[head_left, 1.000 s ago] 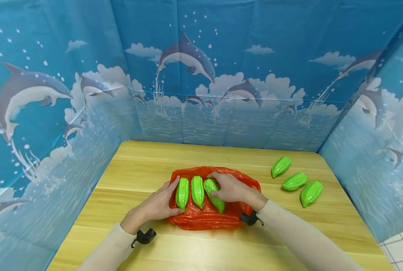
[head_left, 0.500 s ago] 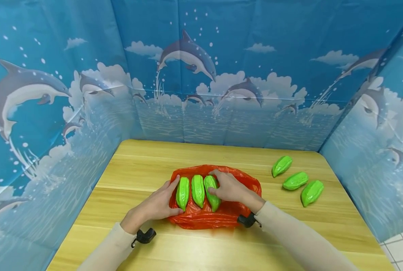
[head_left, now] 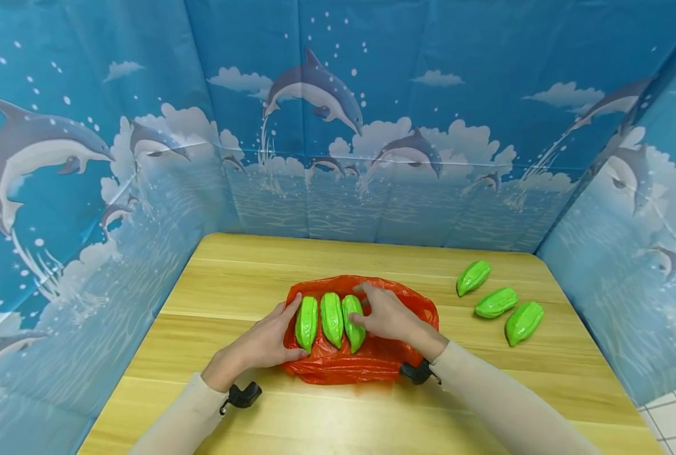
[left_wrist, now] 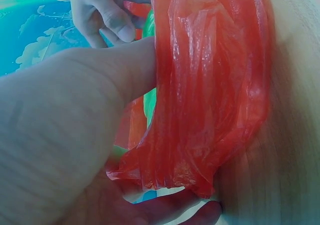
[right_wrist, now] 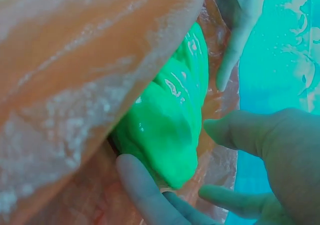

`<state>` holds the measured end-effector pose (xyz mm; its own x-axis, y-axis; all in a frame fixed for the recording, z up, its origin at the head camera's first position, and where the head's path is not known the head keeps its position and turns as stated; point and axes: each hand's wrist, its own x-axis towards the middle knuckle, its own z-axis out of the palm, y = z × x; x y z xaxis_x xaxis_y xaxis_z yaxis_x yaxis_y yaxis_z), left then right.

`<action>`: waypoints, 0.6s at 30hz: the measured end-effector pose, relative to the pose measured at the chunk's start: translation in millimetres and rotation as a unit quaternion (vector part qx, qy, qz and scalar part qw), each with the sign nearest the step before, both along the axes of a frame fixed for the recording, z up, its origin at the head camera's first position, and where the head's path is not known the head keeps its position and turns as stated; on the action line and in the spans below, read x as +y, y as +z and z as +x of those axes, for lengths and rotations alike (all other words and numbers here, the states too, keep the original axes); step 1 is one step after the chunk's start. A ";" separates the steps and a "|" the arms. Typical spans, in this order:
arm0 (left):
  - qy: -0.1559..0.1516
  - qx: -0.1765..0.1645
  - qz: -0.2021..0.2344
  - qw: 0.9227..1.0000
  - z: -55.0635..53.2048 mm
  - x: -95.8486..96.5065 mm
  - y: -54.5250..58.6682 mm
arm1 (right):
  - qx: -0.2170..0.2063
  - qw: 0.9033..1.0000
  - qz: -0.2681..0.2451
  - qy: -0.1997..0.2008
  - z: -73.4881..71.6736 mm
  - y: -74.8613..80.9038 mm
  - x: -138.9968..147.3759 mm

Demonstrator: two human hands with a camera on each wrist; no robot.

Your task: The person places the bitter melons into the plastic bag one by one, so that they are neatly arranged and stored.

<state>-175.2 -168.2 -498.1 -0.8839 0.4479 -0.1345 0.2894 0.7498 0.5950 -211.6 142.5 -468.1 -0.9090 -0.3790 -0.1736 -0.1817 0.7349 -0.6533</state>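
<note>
Shifted leftward and straightened since a second ago, the bright green, ridged, glossy star-shaped fruit point(head_left: 352, 330) at the right of a row of three now lies beside the middle green fruit point(head_left: 331, 320), near the left green fruit point(head_left: 306, 323). All three are inside the crinkled red plastic bag point(head_left: 344, 368) on the wood-grain table point(head_left: 241, 272). About the shifted fruit, the right hand point(head_left: 392, 318) is loosely spread, gripping nothing (its thumb just clear of the green skin in the right wrist view). The left hand point(head_left: 263, 339) is unclenched, fingers splayed at the bag's left end, thumb behind the near wall. Three more green fruits point(head_left: 496, 303) rest outside, toward the table's right edge.
</note>
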 end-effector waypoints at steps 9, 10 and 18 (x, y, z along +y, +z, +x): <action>0.004 -0.003 -0.006 1.000 -0.3 0.2 -0.4 | 0.028 1.000 0.012 0.002 4.0 3.7 3.3; 0.004 -0.003 -0.006 1.000 -0.3 0.3 -0.3 | 0.029 0.999 0.013 0.003 4.4 4.4 3.8; 0.001 -0.001 -0.005 1.000 -0.2 1.6 0.3 | 0.027 1.000 0.011 -0.002 8.5 8.5 10.1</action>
<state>-175.4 -166.7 -497.8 -0.8845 0.4447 -0.1413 0.2865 0.7565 0.5879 -203.1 152.6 -459.6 -0.9184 -0.3730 -0.1321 -0.2140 0.7491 -0.6269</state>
